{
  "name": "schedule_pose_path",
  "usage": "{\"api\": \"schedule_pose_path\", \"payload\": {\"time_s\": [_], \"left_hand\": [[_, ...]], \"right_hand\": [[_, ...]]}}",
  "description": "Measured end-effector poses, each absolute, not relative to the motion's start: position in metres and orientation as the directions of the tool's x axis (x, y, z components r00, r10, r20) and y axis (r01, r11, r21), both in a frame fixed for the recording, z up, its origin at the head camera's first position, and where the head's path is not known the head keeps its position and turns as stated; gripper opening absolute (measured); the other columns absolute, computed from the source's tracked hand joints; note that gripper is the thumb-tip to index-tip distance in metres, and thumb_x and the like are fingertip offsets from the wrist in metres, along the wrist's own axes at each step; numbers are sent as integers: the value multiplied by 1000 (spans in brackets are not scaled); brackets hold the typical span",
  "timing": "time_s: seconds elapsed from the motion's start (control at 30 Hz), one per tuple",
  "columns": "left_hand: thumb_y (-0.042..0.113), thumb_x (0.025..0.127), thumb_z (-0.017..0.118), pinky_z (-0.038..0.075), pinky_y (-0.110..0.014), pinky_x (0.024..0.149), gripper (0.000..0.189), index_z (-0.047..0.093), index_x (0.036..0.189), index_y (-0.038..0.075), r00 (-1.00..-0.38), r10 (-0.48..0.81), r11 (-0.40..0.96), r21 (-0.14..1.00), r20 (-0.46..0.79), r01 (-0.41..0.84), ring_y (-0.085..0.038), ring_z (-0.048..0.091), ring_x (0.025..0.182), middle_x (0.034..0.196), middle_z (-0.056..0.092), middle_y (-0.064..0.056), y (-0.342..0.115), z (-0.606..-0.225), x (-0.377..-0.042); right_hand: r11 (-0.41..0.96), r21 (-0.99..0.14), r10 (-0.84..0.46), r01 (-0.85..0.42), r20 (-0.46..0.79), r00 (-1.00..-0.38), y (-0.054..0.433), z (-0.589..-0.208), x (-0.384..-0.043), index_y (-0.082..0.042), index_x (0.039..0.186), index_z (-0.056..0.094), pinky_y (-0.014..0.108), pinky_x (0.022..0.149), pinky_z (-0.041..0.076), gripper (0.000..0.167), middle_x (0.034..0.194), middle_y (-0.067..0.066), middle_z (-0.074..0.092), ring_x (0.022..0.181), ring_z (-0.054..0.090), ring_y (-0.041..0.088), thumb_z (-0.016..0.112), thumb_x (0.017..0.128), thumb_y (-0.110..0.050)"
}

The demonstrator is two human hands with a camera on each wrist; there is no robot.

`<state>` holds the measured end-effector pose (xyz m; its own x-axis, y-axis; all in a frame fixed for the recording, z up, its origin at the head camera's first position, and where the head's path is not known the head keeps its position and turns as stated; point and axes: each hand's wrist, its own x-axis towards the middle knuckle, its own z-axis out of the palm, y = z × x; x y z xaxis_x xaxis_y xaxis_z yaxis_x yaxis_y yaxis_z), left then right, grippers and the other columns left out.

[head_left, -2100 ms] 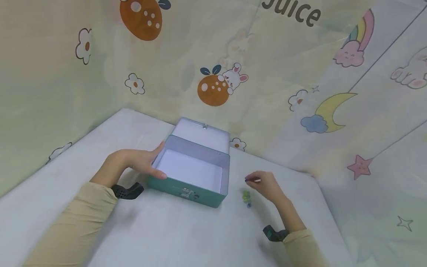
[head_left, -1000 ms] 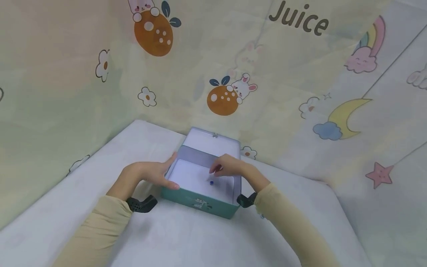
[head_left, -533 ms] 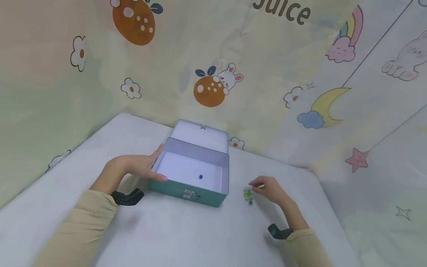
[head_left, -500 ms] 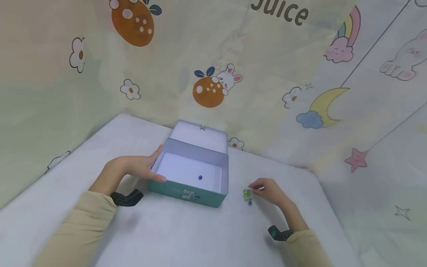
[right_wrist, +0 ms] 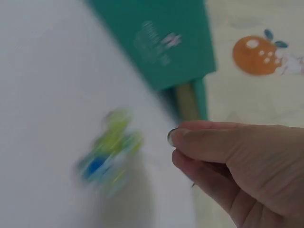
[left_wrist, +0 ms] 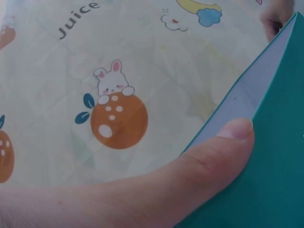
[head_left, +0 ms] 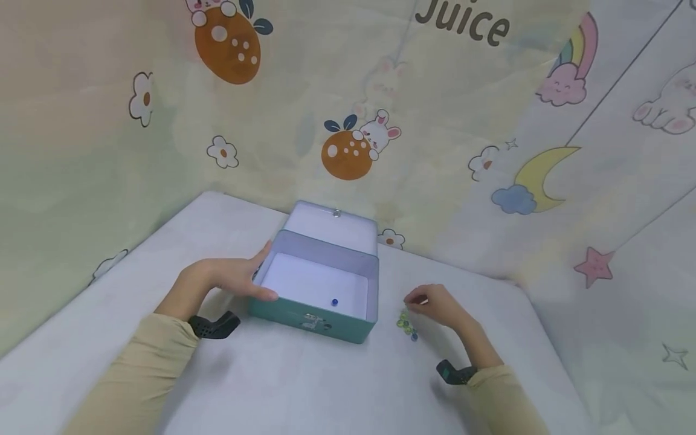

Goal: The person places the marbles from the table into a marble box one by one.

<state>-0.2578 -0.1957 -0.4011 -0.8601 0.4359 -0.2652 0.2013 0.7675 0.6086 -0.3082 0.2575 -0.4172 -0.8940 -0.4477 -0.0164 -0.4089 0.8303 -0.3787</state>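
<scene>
A green tin box [head_left: 312, 323] sits on the white table with its lid [head_left: 330, 228] swung back and its white inside showing. One blue marble [head_left: 334, 302] lies on its floor, near the front right. My left hand [head_left: 237, 278] grips the box at its left end, thumb [left_wrist: 223, 147] on the front rim. To the right of the box, my right hand [head_left: 437, 304] pinches a small glass marble [right_wrist: 170, 137] between thumb and forefinger. Just below those fingertips, a cluster of green and blue marbles [head_left: 404, 323] lies on the table, blurred in the right wrist view.
A printed cloth backdrop [head_left: 435, 121] rises behind the white table [head_left: 304, 386], close behind the box's lid. Dark camera mounts [head_left: 214, 326] are worn on both wrists.
My right hand carried a blue marble into the box, let it go and came back to the cluster. It now has another marble pinched just above it. My left hand stayed on the box.
</scene>
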Motion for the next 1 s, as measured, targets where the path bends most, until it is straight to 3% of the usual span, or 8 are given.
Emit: {"api": "schedule_pose_path", "payload": {"time_s": [0.2,0.33,0.4,0.5,0.77,1.0], "left_hand": [[67,76,65,22,-61,110,128,-24,148,8,-861,433,770,605,-266,200,-43,15,143,158,3,-24,-197,-399,-262],[66,75,65,23,-61,110,128,-24,148,10,-861,428,759,626,-276,177,-43,17,143,158,5,-24,-194,-404,-262],[65,75,66,23,-61,110,128,-24,148,10,-860,424,753,638,-283,161,-43,18,143,158,6,-23,-190,-408,-262],[64,75,67,24,-61,109,127,-22,149,11,-858,426,750,642,-288,157,-41,20,143,158,8,-22,-183,-411,-262],[66,74,67,25,-58,110,128,-22,149,13,-851,435,748,644,-293,161,-37,23,143,158,12,-20,-174,-408,-262],[70,71,66,25,-60,110,131,-24,149,14,-865,400,762,635,-304,129,-40,19,143,159,6,-21,-194,-403,-260]], "right_hand": [[733,-377,-607,-567,13,-794,180,-358,-329,-8,104,72,31,80,55,18,98,0,71,90,66,14,68,88,-15],[700,-328,-703,-634,-167,-691,119,-347,-346,-12,99,73,25,77,54,13,92,-6,70,85,63,8,69,87,-17],[680,-313,-733,-663,-270,-625,97,-355,-356,-12,96,74,22,77,52,11,88,-8,69,83,62,6,69,88,-17],[680,-287,-728,-675,-377,-573,78,-373,-368,-12,93,73,21,78,51,8,86,-9,69,81,61,5,69,87,-16],[697,-213,-695,-685,-434,-573,68,-405,-372,-23,87,72,20,79,49,8,88,-13,68,83,61,2,72,85,-16],[652,-230,-744,-722,-376,-552,56,-384,-371,-19,104,72,20,82,49,18,98,-7,70,90,61,4,69,87,-14]]}}
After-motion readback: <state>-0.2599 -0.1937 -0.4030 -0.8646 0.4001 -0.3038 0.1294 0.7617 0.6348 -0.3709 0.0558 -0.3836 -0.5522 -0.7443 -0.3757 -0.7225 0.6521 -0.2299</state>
